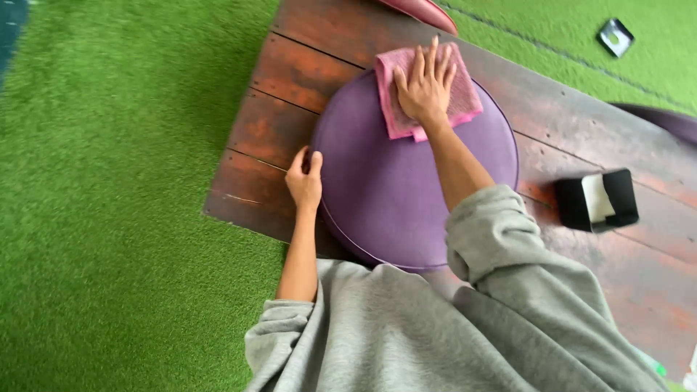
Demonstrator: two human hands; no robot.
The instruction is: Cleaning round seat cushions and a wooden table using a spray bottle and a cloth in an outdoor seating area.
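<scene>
Round purple cushion (396, 196) on weathered wooden planks (276, 131).
Right hand (425, 87), fingers flat and spread, presses a nubby pink cloth (465, 98) at its far side; left hand (305, 181) grips its left rim.

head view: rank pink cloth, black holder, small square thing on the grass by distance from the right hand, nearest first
1. pink cloth: under the right hand, on the purple cushion.
2. black holder: right side, on the wooden table.
3. small square thing: top right, on the grass.

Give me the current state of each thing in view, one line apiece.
Purple round cushion: lying flat on the wooden table.
Pink cloth: folded, pressed on the cushion's far side.
Right hand: flat on the cloth, fingers spread.
Left hand: gripping the cushion's left edge.
Black holder: on the table, white paper inside.
</scene>
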